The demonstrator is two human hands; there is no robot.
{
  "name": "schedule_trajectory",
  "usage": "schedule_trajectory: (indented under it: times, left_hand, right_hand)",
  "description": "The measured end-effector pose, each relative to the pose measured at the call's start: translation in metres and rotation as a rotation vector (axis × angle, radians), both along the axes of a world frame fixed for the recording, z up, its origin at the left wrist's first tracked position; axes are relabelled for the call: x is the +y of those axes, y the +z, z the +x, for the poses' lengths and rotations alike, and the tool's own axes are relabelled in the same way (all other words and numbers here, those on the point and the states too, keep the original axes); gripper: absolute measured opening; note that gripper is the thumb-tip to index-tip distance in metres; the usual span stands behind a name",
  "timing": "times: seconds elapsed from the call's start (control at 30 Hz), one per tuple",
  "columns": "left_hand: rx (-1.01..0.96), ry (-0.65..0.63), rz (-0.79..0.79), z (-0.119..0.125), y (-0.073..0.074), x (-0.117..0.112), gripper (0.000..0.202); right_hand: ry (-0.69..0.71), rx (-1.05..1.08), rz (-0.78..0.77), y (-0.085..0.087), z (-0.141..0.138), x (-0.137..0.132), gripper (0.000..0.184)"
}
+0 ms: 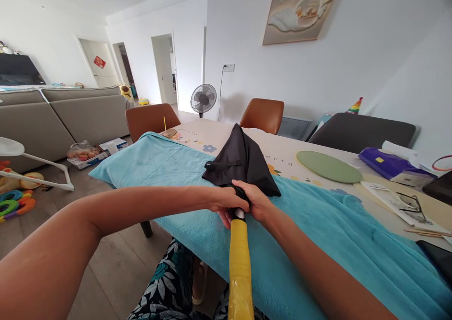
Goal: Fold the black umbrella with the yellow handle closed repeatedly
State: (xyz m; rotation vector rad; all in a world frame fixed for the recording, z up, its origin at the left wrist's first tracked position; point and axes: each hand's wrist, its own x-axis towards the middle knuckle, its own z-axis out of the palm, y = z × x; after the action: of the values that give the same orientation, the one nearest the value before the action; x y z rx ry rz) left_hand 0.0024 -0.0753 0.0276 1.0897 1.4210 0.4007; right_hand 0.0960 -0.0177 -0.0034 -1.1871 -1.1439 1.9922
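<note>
umbrella (252, 162): over blanket (169, 169), handle (240, 263) at near end
blanket: on table (282, 150), near side
tissue pack (384, 164): table right, behind eyeglasses (409, 210)
fan (204, 98): behind table
sofa (84, 115): left

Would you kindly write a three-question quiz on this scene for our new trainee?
1. Which part of the black umbrella points toward the camera wearer?
2. True or false: only one hand touches the umbrella.
3. The cloth draped over the near side of the table is: A) red, B) light blue, C) white.

Key:
1. The yellow handle.
2. False; the left hand and right hand both hold it.
3. B.
</note>
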Motion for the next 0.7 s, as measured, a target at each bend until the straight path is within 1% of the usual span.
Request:
schedule_trajectory:
  times: [0.07,0.1,0.17,0.27,0.33,0.4,0.47,0.57,0.7]
  left_hand:
    - [-0.067,0.154,0.021,0.003,-0.007,-0.003,0.007]
    - [-0.1,0.208,0.04,0.003,-0.01,-0.004,0.007]
    - [-0.176,0.278,0.062,0.003,-0.016,-0.007,0.008]
    - [-0.359,0.332,0.042,-0.001,-0.023,-0.01,0.007]
    - [-0.515,0.343,0.025,-0.002,-0.027,-0.012,0.006]
    - [-0.652,0.348,0.012,-0.001,-0.029,-0.013,0.005]
    - [-0.749,0.35,-0.001,0.001,-0.031,-0.014,0.006]
    - [-0.811,0.331,-0.014,0.001,-0.035,-0.013,0.007]
    - [-0.8,0.267,-0.035,0.0,-0.034,-0.01,0.014]
  right_hand:
    - [0.001,-0.019,-0.044,0.001,-0.001,0.0,0.016]
    - [0.0,-0.023,-0.055,0.001,-0.001,0.0,0.015]
    - [-0.007,-0.013,-0.048,0.0,-0.002,0.001,0.015]
    - [-0.027,0.015,-0.037,0.001,-0.003,0.001,0.018]
    - [-0.032,0.048,-0.061,0.002,-0.004,0.0,0.019]
    - [0.006,0.092,-0.125,0.004,-0.004,-0.001,0.018]
    - [0.058,0.134,-0.186,0.006,-0.004,-0.001,0.019]
    - [0.095,0.139,-0.201,0.005,-0.002,-0.001,0.022]
    - [0.123,0.083,-0.166,0.002,0.0,0.002,0.024]
